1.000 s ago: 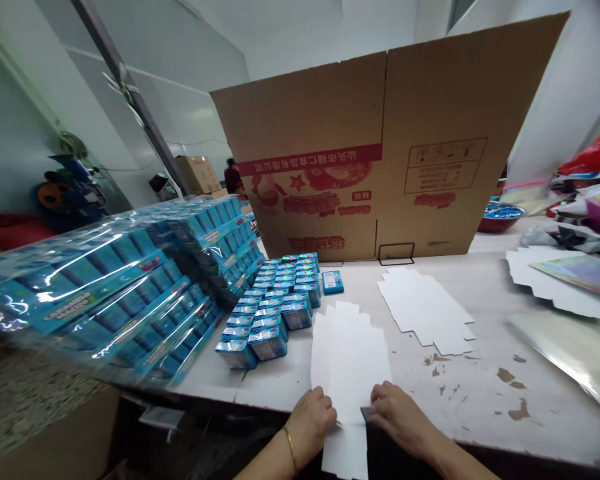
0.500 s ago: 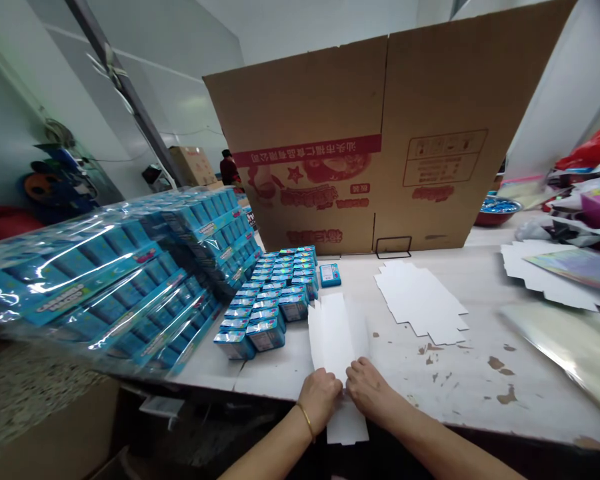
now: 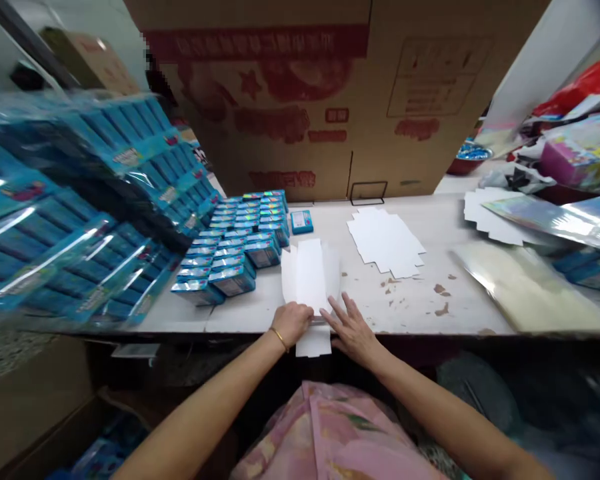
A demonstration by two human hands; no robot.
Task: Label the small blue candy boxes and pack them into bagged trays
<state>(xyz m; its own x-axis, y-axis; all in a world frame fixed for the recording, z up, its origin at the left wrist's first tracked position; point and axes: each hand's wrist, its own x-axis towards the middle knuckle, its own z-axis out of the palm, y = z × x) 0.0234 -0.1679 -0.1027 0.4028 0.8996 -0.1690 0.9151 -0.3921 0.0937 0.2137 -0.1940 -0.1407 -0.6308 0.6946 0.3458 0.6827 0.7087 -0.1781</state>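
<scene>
A white die-cut card blank (image 3: 310, 279) lies on the table in front of me, its long panels creased and partly folded up. My left hand (image 3: 293, 323), with a gold bangle (image 3: 279, 339) on its wrist, sits on the blank's near part, fingers together over the crease. My right hand (image 3: 349, 328) touches the blank's right edge, fingers spread. A lower flap (image 3: 314, 342) sticks out past the hands, over the table's near edge. A second flat blank (image 3: 386, 241) lies to the right, apart from both hands.
Rows of small blue boxes (image 3: 233, 253) stand left of my hands, beside shrink-wrapped blue packs (image 3: 95, 200). One blue box (image 3: 301, 221) lies flat. A large cardboard sheet (image 3: 300, 100) stands behind the stained white table (image 3: 405, 303). Blanks, shiny sheets (image 3: 525, 287) and a red bowl (image 3: 467, 161) lie right.
The view has tilted down, showing my lap and forearms. The blank sits closer to the boxes, its panels more folded. My right hand's fingers have spread apart.
</scene>
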